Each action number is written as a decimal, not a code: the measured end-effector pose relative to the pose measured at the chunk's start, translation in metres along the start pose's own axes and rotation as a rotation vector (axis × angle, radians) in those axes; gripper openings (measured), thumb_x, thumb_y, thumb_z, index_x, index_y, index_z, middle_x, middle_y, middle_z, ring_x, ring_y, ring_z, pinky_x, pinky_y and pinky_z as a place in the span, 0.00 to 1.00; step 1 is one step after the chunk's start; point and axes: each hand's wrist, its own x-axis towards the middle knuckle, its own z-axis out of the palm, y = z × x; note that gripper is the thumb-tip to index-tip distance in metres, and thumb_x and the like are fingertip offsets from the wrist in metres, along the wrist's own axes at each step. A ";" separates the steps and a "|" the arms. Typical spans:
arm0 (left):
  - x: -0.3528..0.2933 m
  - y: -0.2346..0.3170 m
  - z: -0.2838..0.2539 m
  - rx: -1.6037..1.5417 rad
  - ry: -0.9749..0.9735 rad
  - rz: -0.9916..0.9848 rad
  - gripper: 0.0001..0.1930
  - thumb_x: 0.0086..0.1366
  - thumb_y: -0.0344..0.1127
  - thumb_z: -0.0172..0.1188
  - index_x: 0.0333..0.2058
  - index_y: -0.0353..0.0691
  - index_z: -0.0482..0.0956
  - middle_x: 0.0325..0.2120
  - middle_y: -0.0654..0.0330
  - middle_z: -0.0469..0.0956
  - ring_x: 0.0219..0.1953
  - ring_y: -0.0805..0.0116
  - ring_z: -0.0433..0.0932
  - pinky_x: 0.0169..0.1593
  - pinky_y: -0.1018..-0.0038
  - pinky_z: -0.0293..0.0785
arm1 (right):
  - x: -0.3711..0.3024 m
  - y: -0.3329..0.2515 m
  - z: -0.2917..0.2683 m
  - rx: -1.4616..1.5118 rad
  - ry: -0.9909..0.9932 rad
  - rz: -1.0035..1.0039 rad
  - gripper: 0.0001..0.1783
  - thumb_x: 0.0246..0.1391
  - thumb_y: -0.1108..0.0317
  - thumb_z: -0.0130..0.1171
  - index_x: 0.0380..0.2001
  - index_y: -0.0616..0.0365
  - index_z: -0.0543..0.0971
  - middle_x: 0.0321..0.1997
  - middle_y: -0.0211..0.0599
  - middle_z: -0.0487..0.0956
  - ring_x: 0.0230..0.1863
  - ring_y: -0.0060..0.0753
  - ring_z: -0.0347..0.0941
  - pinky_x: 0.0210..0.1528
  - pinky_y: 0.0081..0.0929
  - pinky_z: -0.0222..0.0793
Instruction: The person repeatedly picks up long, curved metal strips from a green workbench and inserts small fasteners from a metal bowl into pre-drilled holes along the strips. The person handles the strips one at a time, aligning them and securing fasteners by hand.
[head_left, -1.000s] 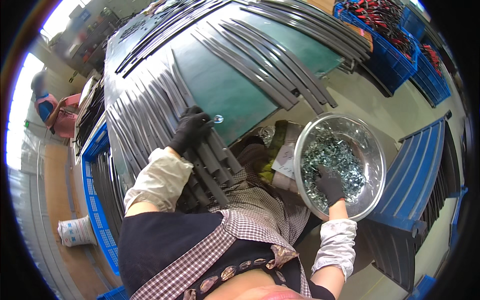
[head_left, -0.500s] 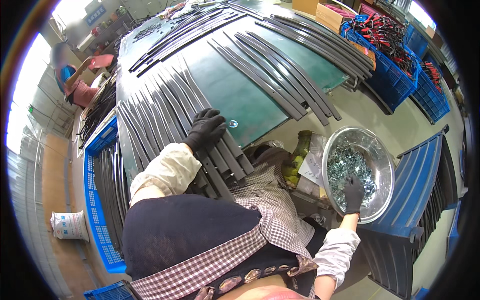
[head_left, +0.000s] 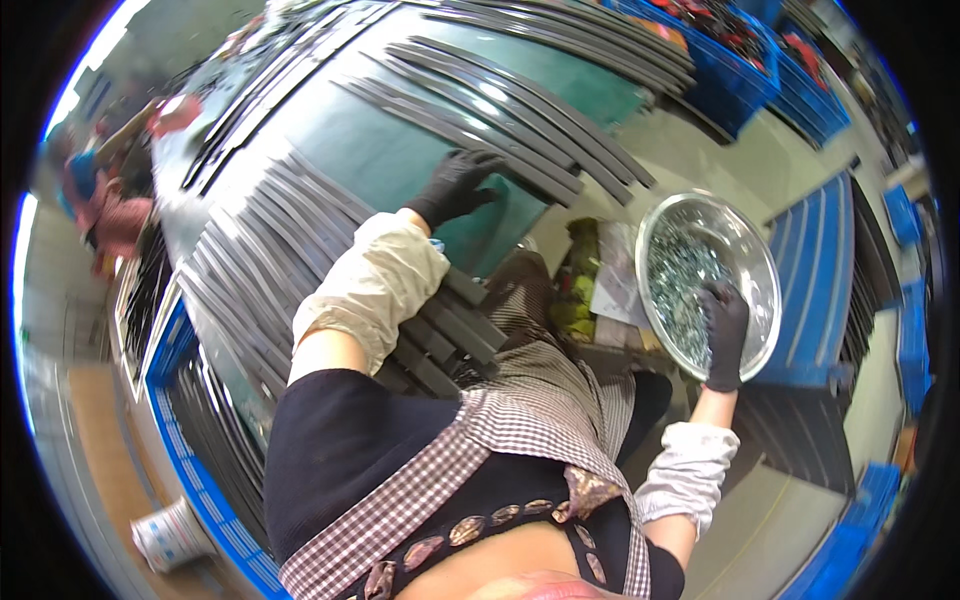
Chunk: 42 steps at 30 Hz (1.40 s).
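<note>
My left hand [head_left: 460, 186], in a black glove, reaches over the green tabletop [head_left: 395, 140], its fingers stretched out, with nothing seen in them. It is near the close ends of a group of dark grey strips [head_left: 480, 130]. Under my left forearm lies another row of long grey strips [head_left: 280, 230], their near ends jutting past the table edge. My right hand [head_left: 726, 335], gloved too, is inside a round metal bowl [head_left: 765, 270] of small shiny metal pieces [head_left: 685, 265]. Its fingers are bent together at the pieces; whatever they hold is too small to make out.
A blue crate [head_left: 205, 480] of dark strips stands left of the table. Blue crates [head_left: 735, 85] with red-and-black parts sit at the far right. A blue panel-like stack [head_left: 815, 280] is beside the bowl. Another person [head_left: 110, 200] is at the far left.
My left hand has left the row of strips and moved right and away toward the other group. My right hand stays in the bowl. The whole view has shifted and turned.
</note>
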 end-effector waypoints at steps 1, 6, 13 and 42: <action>0.007 -0.003 0.005 0.009 0.017 -0.012 0.29 0.54 0.41 0.68 0.56 0.47 0.74 0.57 0.54 0.74 0.59 0.49 0.71 0.61 0.54 0.64 | 0.000 -0.015 0.005 0.051 -0.014 -0.010 0.08 0.53 0.74 0.64 0.38 0.63 0.81 0.30 0.25 0.79 0.29 0.19 0.70 0.35 0.20 0.67; 0.029 -0.013 0.013 -0.006 -0.024 0.001 0.27 0.53 0.38 0.68 0.54 0.52 0.77 0.51 0.57 0.76 0.55 0.52 0.73 0.58 0.57 0.66 | -0.016 -0.033 0.036 0.383 0.028 0.090 0.05 0.55 0.76 0.63 0.35 0.59 0.82 0.26 0.18 0.76 0.22 0.08 0.60 0.25 0.12 0.53; 0.045 -0.007 0.010 0.087 -0.084 0.026 0.21 0.54 0.36 0.67 0.49 0.50 0.80 0.44 0.57 0.77 0.51 0.51 0.73 0.56 0.57 0.67 | -0.018 -0.038 0.068 0.571 -0.064 0.204 0.06 0.56 0.75 0.63 0.38 0.61 0.82 0.29 0.23 0.80 0.22 0.07 0.61 0.24 0.11 0.53; -0.028 0.077 0.002 -0.135 0.036 0.161 0.26 0.58 0.36 0.64 0.57 0.45 0.73 0.55 0.50 0.74 0.59 0.48 0.72 0.64 0.53 0.62 | -0.092 -0.075 0.106 0.628 -0.334 0.289 0.09 0.57 0.74 0.62 0.40 0.66 0.81 0.32 0.26 0.80 0.31 0.13 0.70 0.36 0.13 0.65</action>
